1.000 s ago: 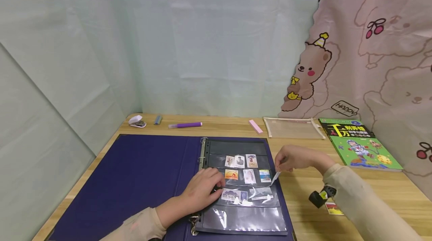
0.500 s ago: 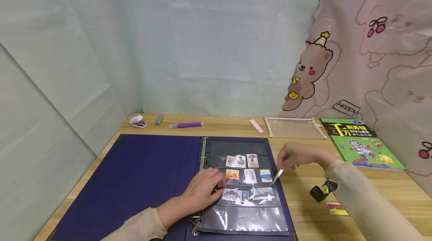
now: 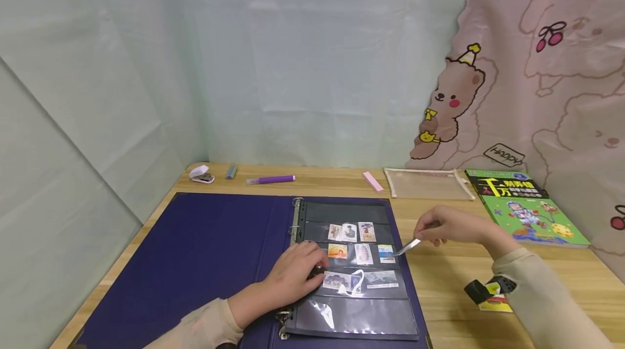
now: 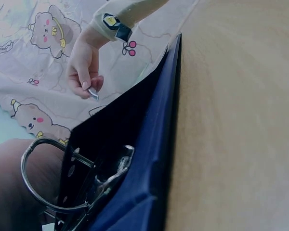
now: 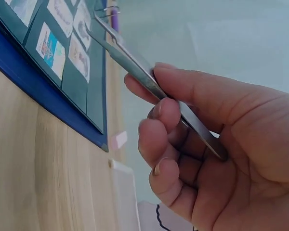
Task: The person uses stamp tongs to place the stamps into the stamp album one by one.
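My right hand [image 3: 451,224] holds metal tweezers [image 3: 409,245] between thumb and fingers, just past the right edge of the stock page [image 3: 356,319]. In the right wrist view the tips of the tweezers [image 5: 135,67] stand apart with nothing between them. My left hand [image 3: 293,270] rests on the page's left side beside the binder rings, fingers relaxed. Several stamps sit in the page's clear pockets, among them a blue and yellow stamp [image 3: 386,254] and a grey stamp [image 3: 382,279] at the right. The open navy binder [image 3: 210,251] lies flat.
A red and yellow stamp [image 3: 495,304] lies on the table under the right wrist. Along the back are a stapler [image 3: 201,174], a purple marker [image 3: 270,179], a pink strip [image 3: 373,181], a mesh pouch [image 3: 429,184] and a green book [image 3: 527,210].
My right hand has drawn the tweezers away from the grey stamp's pocket, moving right, and they now lie flatter. The grey stamp sits slightly farther right. My left hand has stayed in place.
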A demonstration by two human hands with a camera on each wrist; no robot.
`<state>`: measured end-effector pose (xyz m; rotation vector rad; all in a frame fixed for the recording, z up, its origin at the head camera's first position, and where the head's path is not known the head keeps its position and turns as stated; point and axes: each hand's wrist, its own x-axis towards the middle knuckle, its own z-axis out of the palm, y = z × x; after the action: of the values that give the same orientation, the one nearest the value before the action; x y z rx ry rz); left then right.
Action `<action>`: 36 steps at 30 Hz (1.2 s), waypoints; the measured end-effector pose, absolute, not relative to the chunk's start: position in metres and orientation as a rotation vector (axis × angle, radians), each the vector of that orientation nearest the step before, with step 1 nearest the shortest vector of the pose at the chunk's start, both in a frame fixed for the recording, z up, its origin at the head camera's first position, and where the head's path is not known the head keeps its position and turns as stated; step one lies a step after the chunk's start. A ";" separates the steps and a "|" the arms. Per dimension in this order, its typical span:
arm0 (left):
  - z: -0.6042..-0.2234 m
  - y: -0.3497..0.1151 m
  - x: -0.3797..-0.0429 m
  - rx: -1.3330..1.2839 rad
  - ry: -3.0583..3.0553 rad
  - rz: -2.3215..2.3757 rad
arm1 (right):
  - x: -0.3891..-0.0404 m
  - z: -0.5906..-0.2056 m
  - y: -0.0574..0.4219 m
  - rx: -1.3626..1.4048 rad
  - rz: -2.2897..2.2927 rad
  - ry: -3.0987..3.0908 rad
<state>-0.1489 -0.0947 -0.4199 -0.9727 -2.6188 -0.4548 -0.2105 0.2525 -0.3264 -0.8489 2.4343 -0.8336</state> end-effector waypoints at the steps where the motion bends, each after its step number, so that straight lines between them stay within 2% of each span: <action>1: -0.420 -0.095 -0.149 -0.976 -2.621 -0.449 | -0.208 -0.326 0.255 -0.856 -0.852 2.437; 17: -0.408 -0.095 -0.142 -1.066 -2.739 -0.438 | -0.175 -0.338 0.300 -0.870 -1.096 2.438; 28: -0.385 -0.091 -0.123 -1.042 -2.875 -0.326 | -0.153 -0.344 0.330 -0.841 -1.181 2.374; 36: -0.382 -0.093 -0.109 -1.078 -2.891 -0.269 | -0.138 -0.354 0.352 -0.859 -1.253 2.352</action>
<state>-0.1092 -0.0931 -0.3818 -1.0779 -2.8915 -0.2692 -0.1383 0.3523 -0.3539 -0.8593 2.3517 -1.2534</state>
